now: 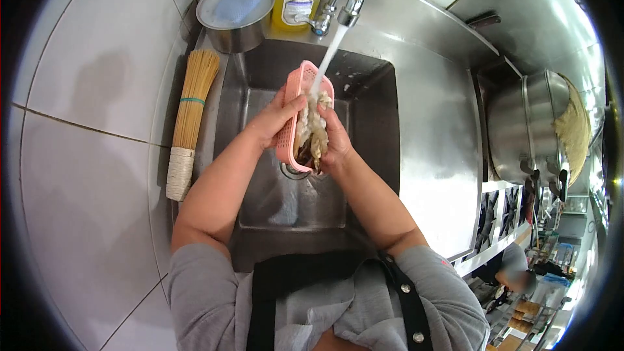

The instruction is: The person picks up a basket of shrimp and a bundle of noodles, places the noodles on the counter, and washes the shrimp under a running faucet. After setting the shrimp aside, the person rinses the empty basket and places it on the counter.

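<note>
A small pink perforated plastic basket (285, 143) is held over the sink, under the running tap water (329, 58). Inside it lie wet, whitish to brownish pieces that look like raw shrimp (317, 136); their exact kind is hard to make out. My left hand (276, 117) is closed around the basket's left side, its thumb over the rim. On the opposite side my right hand (335, 140) grips the basket, with the thumb against the food. The right fingers are partly hidden underneath.
The steel sink (292, 211) has a curved tap (353, 6) at the back. A soap bottle (298, 0), a steel pot (235, 16) and a bamboo whisk (188, 117) stand or lie around it. To the right are a large pot (520, 127) and a person (504, 273).
</note>
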A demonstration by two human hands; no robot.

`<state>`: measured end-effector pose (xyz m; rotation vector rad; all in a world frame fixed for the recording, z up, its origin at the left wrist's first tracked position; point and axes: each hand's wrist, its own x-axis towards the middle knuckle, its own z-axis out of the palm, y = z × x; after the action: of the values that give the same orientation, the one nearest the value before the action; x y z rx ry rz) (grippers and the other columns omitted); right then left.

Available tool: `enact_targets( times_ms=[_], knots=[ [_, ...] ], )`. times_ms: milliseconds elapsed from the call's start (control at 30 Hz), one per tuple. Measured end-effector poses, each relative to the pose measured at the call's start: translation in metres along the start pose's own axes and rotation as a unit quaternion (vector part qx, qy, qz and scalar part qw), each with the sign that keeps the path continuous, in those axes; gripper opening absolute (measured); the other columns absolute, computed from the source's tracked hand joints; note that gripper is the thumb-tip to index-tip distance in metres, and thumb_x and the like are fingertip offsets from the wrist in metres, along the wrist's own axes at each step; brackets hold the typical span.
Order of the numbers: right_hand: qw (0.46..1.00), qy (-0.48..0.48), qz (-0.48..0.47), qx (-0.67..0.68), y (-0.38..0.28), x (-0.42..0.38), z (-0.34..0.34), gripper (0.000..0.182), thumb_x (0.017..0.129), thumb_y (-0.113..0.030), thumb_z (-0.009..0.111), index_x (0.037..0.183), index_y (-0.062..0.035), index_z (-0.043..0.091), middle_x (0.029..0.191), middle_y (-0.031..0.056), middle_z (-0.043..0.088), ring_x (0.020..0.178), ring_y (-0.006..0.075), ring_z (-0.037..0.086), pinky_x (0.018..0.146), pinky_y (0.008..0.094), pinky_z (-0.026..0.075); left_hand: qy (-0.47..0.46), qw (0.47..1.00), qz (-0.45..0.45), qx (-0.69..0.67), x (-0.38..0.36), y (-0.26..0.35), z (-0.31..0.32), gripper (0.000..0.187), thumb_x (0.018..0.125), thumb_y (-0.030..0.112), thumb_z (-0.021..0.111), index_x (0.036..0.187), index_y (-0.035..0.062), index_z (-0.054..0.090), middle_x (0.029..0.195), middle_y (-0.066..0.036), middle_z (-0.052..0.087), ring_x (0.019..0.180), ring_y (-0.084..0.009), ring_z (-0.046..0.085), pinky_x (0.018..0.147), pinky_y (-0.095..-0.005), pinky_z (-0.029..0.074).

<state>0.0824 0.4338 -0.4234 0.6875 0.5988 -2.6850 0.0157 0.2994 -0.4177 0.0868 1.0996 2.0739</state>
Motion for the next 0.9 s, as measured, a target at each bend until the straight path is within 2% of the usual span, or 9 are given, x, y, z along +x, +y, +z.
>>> enact_targets(
  times_ms=[33, 133, 167, 400, 500, 600, 733, 833, 900],
  knots=[
    [1.000, 0.000, -0.002, -0.029, -0.003, 0.009, -0.001, 0.052, 0.081, -0.042, 0.062, 0.117, -0.0053, 0.054, 0.110, 0.0133, 0.061, 0.098, 0.0282, 0.060, 0.087, 0.0423, 0.049, 0.004, 1.000, 0.025, -0.014, 0.004, -0.002, -0.002, 0.066, 0.087, 0.026, 0.062, 0.140, 0.0115, 0.025, 0.125, -0.009, 0.046, 0.111, -0.0197, 0.050, 0.092, -0.0333, 0.046],
    [0.999, -0.043, 0.026, 0.004, -0.006, 0.017, 0.003, 0.047, 0.083, -0.036, 0.061, 0.119, -0.0064, 0.052, 0.112, 0.0128, 0.059, 0.101, 0.0279, 0.058, 0.090, 0.0429, 0.047, 0.018, 0.999, 0.034, 0.017, 0.009, -0.004, -0.013, 0.063, 0.087, 0.029, 0.061, 0.139, 0.0114, 0.029, 0.122, -0.008, 0.051, 0.108, -0.0182, 0.054, 0.089, -0.0319, 0.048],
    [0.999, -0.037, -0.015, -0.004, -0.002, 0.025, -0.003, 0.047, 0.084, -0.038, 0.057, 0.118, -0.0046, 0.053, 0.110, 0.0147, 0.061, 0.099, 0.0287, 0.060, 0.089, 0.0430, 0.049, 0.043, 0.998, 0.030, 0.021, 0.008, -0.002, -0.011, 0.062, 0.086, 0.030, 0.061, 0.137, 0.0095, 0.032, 0.117, -0.008, 0.053, 0.103, -0.0174, 0.056, 0.085, -0.0326, 0.050],
    [0.994, -0.099, -0.041, 0.006, 0.000, 0.006, -0.028, 0.041, 0.083, -0.026, 0.056, 0.117, -0.0030, 0.051, 0.108, 0.0158, 0.061, 0.098, 0.0297, 0.060, 0.087, 0.0442, 0.049, 0.006, 0.999, -0.036, 0.040, 0.009, 0.000, -0.023, 0.053, 0.077, 0.011, 0.052, 0.129, 0.0076, 0.042, 0.108, -0.009, 0.057, 0.095, -0.0195, 0.059, 0.080, -0.0361, 0.052],
    [0.996, -0.074, -0.044, -0.007, -0.010, -0.019, -0.034, 0.043, 0.080, -0.025, 0.059, 0.116, -0.0022, 0.051, 0.105, 0.0155, 0.061, 0.094, 0.0290, 0.061, 0.085, 0.0432, 0.050, 0.035, 0.995, -0.075, 0.051, 0.014, -0.006, -0.031, 0.050, 0.072, 0.007, 0.045, 0.122, 0.0060, 0.047, 0.104, -0.011, 0.059, 0.092, -0.0225, 0.061, 0.081, -0.0384, 0.051],
    [0.995, -0.085, -0.046, -0.031, -0.016, -0.032, -0.035, 0.046, 0.080, -0.027, 0.058, 0.119, -0.0032, 0.050, 0.109, 0.0148, 0.060, 0.098, 0.0291, 0.059, 0.087, 0.0434, 0.049, -0.011, 0.998, -0.063, 0.012, 0.016, -0.024, -0.039, 0.037, 0.079, 0.014, 0.046, 0.114, 0.0049, 0.053, 0.099, -0.011, 0.061, 0.084, -0.0224, 0.063, 0.079, -0.0375, 0.051],
    [0.995, -0.091, 0.007, -0.048, -0.016, -0.042, -0.022, 0.044, 0.081, -0.024, 0.058, 0.120, -0.0040, 0.049, 0.108, 0.0149, 0.060, 0.093, 0.0286, 0.062, 0.085, 0.0442, 0.050, 0.041, 0.993, -0.086, -0.064, 0.014, -0.060, -0.028, 0.038, 0.085, 0.028, 0.050, 0.115, 0.0056, 0.054, 0.106, -0.011, 0.061, 0.092, -0.0235, 0.061, 0.085, -0.0373, 0.049],
    [0.993, -0.082, -0.016, -0.087, -0.006, -0.047, -0.016, 0.044, 0.081, -0.022, 0.059, 0.120, -0.0049, 0.049, 0.108, 0.0149, 0.060, 0.092, 0.0292, 0.062, 0.084, 0.0453, 0.051, 0.065, 0.984, -0.058, -0.156, -0.012, -0.060, 0.000, 0.045, 0.089, 0.037, 0.050, 0.120, 0.0058, 0.050, 0.113, -0.012, 0.058, 0.101, -0.0238, 0.058, 0.090, -0.0363, 0.046],
    [0.990, -0.106, -0.012, -0.090, -0.001, -0.048, -0.015, 0.044, 0.080, -0.021, 0.060, 0.119, -0.0053, 0.049, 0.108, 0.0151, 0.060, 0.093, 0.0296, 0.062, 0.086, 0.0462, 0.050, 0.073, 0.983, -0.050, -0.159, -0.020, -0.064, -0.001, 0.041, 0.088, 0.031, 0.051, 0.121, 0.0064, 0.049, 0.113, -0.012, 0.058, 0.102, -0.0250, 0.058, 0.089, -0.0377, 0.047]
  ],
)
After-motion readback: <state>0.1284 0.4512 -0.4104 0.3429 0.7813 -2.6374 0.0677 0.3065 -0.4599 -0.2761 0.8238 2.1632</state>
